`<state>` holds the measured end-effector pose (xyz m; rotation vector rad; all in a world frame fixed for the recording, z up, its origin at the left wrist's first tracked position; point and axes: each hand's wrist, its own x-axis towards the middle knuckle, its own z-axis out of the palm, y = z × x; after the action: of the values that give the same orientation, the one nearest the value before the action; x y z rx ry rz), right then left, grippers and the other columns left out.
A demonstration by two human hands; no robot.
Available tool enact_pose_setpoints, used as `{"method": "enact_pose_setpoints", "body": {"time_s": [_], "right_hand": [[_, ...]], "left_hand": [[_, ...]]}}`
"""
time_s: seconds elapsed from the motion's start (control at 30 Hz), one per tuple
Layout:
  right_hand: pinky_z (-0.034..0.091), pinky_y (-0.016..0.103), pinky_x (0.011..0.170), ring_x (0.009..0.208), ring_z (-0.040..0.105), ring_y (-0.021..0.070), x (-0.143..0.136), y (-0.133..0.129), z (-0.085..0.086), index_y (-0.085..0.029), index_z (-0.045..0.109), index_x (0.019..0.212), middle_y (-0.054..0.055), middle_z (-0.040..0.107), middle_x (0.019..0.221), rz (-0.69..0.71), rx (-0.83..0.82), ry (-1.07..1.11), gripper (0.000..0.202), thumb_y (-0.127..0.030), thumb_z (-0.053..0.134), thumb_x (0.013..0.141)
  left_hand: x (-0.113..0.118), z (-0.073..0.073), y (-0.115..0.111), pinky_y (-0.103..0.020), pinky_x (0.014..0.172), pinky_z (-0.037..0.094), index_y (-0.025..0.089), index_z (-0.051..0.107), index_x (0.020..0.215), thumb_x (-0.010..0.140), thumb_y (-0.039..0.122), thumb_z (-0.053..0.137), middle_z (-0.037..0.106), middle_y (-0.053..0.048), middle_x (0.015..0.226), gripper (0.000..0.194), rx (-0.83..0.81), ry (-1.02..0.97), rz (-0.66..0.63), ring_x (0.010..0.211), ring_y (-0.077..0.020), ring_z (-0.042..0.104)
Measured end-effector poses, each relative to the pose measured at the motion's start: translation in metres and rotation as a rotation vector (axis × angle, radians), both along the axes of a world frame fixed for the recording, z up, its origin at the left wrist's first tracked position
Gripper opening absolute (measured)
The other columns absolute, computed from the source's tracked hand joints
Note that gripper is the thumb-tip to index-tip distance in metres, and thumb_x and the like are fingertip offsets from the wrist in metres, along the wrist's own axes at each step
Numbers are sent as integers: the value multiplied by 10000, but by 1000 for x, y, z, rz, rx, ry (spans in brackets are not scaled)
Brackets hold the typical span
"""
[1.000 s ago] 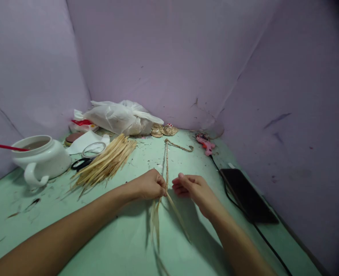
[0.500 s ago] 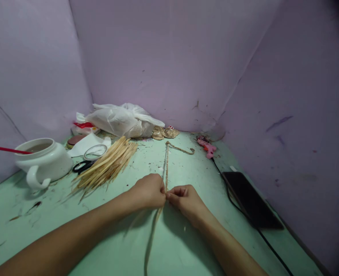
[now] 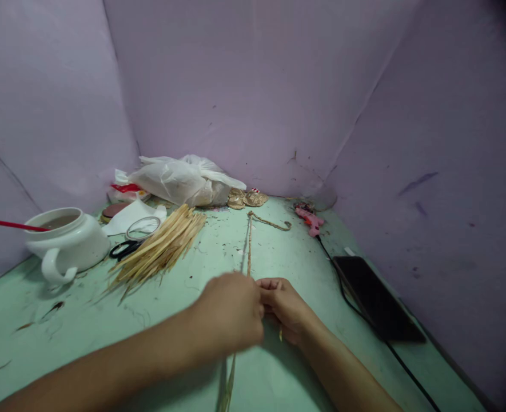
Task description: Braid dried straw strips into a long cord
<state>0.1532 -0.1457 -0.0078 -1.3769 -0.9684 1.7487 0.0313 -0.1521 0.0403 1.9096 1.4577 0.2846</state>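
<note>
A thin twisted straw cord (image 3: 249, 252) runs from a bend on the table toward me, its far end curling off to the right. My right hand (image 3: 285, 306) is closed in a pinch at its near end. Close against it, my left hand (image 3: 229, 312) is curled, slightly blurred, and covers the spot where the fingers work the cord. Below the left hand hang loose straw strands (image 3: 230, 380). A small yellowish bit shows under my right hand.
On the left lie a bundle of dry straw strips (image 3: 162, 243), scissors (image 3: 124, 249), a wire coil (image 3: 143, 228) and a white pot (image 3: 70, 243) with a red stick. Behind is a plastic bag (image 3: 179, 180). At right, a pink glue gun (image 3: 310, 222), its cable and a dark phone (image 3: 377, 297).
My left hand has come nearer and to the right, turning over in front of the cord. The right hand stays almost in place, still pinching. The hanging strands have shifted.
</note>
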Motion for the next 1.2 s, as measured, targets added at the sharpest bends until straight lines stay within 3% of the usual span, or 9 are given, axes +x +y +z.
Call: {"method": "enact_pose_setpoints", "body": {"time_s": [0.07, 0.23, 0.3, 0.43, 0.57, 0.67, 0.9, 1.07, 1.2], "right_hand": [[145, 188, 349, 323, 259, 20, 2, 1, 0, -118, 567, 568, -49, 426, 384, 51, 7, -18, 122, -234, 603, 577], [153, 190, 363, 339, 286, 24, 7, 4, 0, -117, 563, 552, -38, 449, 407, 151, 14, -20, 121, -229, 591, 589], [211, 186, 391, 386, 364, 39, 8, 6, -1, -112, 577, 569, -3, 526, 484, 183, 44, -36, 106, -216, 582, 589], [288, 206, 459, 466, 437, 79, 9, 7, -4, -109, 606, 571, 41, 586, 554, 230, 250, -321, 118, -199, 543, 615], [296, 227, 489, 534, 497, 125, 8, 0, -4, -140, 651, 628, 54, 622, 597, 227, 581, -781, 176, -152, 476, 643], [298, 234, 505, 568, 530, 142, 5, -8, 1, -160, 662, 643, 65, 634, 632, 236, 678, -980, 205, -128, 460, 639], [274, 244, 498, 573, 544, 149, -1, -24, 14, -173, 636, 612, 64, 624, 649, 220, 662, -1279, 201, -152, 444, 667], [221, 260, 466, 519, 531, 144, -9, -35, 13, -171, 638, 678, 58, 627, 665, 396, 736, -1334, 179, -155, 464, 645], [218, 250, 457, 505, 513, 126, -9, -39, 15, -164, 642, 694, 56, 633, 680, 461, 815, -1264, 159, -150, 497, 631]], "left_hand": [[-11, 4, 20, -234, 489, 297, 140, 541, 513, 621, 264, 489, 493, -24, 485, 173, 66, -17, 96, 492, -117, 459], [-14, -14, 45, -202, 361, 264, 116, 548, 626, 621, 227, 483, 541, -10, 538, 128, -625, -348, 75, 350, -67, 402], [-10, -25, 44, -192, 348, 268, 111, 533, 589, 618, 214, 486, 525, -8, 512, 117, -735, -417, 26, 351, -65, 410], [-4, -33, 38, -203, 343, 245, 133, 497, 513, 626, 197, 457, 399, 33, 373, 136, -577, -267, 20, 304, -68, 333], [0, -34, 31, -217, 399, 212, 155, 413, 419, 555, 164, 470, 330, 36, 366, 149, -131, 20, 43, 375, -73, 316], [2, -38, 27, -228, 426, 180, 159, 417, 404, 508, 162, 477, 301, 36, 395, 120, 105, 118, 71, 430, -78, 291], [7, -49, 28, -225, 416, 165, 149, 409, 380, 502, 109, 438, 293, 37, 365, 132, -155, -151, 171, 413, -67, 277], [12, -40, 23, -229, 365, 132, 164, 378, 368, 500, 94, 409, 280, 43, 285, 152, -421, -315, 255, 313, -59, 220], [9, -41, 24, -214, 361, 137, 149, 411, 406, 481, 68, 413, 314, 53, 309, 111, -433, -409, 251, 324, -45, 227]]}}
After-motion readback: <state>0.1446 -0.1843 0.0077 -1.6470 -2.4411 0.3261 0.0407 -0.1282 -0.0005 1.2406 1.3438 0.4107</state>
